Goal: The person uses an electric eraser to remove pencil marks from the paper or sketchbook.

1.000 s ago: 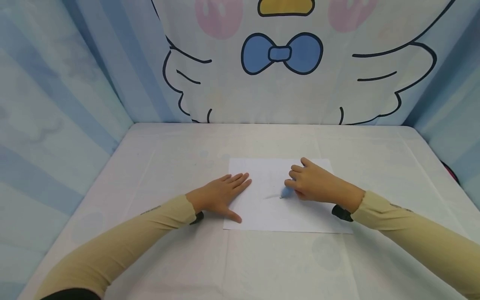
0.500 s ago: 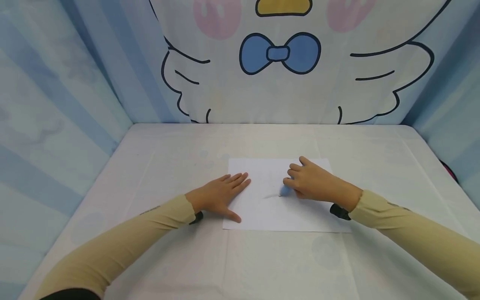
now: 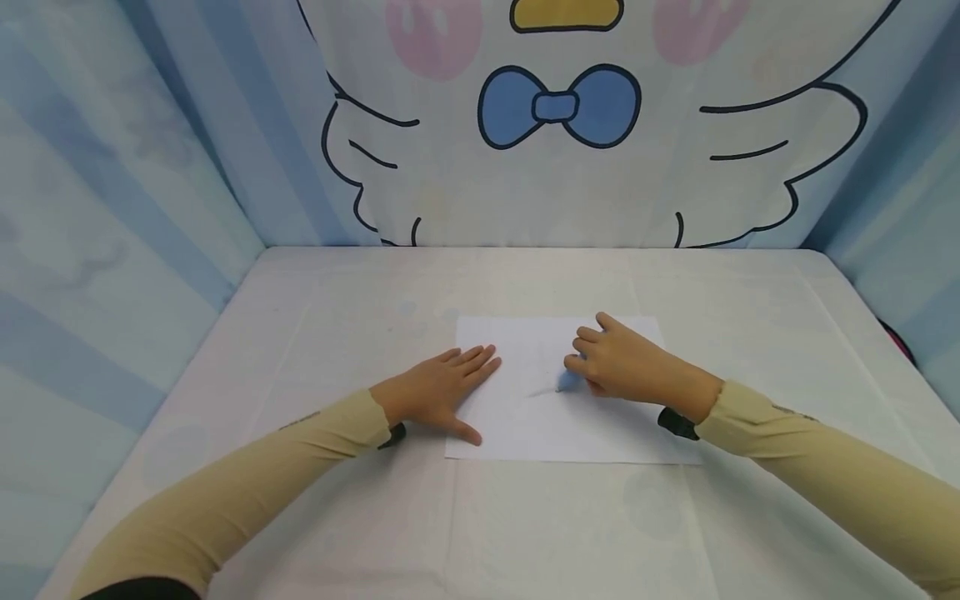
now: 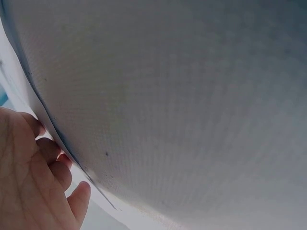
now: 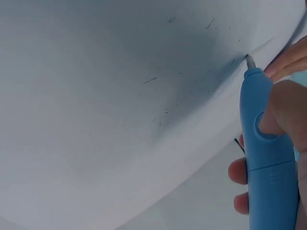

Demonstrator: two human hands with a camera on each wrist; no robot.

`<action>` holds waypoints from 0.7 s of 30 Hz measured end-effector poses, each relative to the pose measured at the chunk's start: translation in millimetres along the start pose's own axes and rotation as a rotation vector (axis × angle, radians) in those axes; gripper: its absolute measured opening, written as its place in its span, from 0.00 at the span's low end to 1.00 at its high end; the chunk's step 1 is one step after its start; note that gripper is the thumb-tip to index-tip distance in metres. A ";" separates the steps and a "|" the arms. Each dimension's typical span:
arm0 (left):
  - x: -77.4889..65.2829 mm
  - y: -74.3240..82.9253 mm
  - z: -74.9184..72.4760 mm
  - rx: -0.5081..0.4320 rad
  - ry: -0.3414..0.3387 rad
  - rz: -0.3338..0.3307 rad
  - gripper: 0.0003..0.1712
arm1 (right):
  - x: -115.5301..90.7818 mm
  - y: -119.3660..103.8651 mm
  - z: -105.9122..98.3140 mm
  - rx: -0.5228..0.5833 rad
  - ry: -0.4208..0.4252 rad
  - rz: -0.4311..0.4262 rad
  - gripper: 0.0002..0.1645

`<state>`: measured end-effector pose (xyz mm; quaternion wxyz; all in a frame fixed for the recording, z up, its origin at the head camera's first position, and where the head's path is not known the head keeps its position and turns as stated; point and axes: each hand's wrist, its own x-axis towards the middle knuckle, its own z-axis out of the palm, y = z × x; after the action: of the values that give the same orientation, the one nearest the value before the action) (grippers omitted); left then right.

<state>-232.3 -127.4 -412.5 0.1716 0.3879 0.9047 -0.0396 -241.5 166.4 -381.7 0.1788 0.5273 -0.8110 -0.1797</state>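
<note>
A white sheet of paper (image 3: 525, 437) lies on the table. My left hand (image 3: 438, 393) rests on its left edge, fingers straight and thumb spread; the left wrist view catches the palm side of that hand (image 4: 29, 177) at the paper's edge. My right hand (image 3: 637, 367) grips a blue electric eraser (image 5: 272, 191), with the thumb on its round button. Its narrow tip (image 5: 250, 62) points down at the paper, right at the end of a faint grey line (image 3: 542, 392). In the head view the fingers hide most of the eraser.
Small dark crumbs (image 5: 150, 80) are scattered over the paper in the right wrist view. A white cloth covers the table (image 3: 337, 292). Behind it hangs a printed curtain (image 3: 558, 192) with a blue bow, and blue-striped curtains (image 3: 90, 250) close off the sides.
My right hand has shifted very slightly left and up with the electric eraser, its tip staying near the grey line. The left hand keeps its place on the paper.
</note>
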 end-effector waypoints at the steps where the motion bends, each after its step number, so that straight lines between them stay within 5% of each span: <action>1: 0.0 0.0 -0.1 0.001 0.000 -0.001 0.66 | 0.2 0.0 0.0 -0.005 0.001 0.004 0.16; 21: -1.5 -1.5 1.1 0.009 0.008 0.001 0.66 | 1.2 1.9 4.5 0.010 0.036 -0.003 0.16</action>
<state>-232.1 -129.8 -413.1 0.1660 0.3896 0.9049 -0.0419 -245.6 166.5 -384.6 0.1908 0.5325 -0.8077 -0.1664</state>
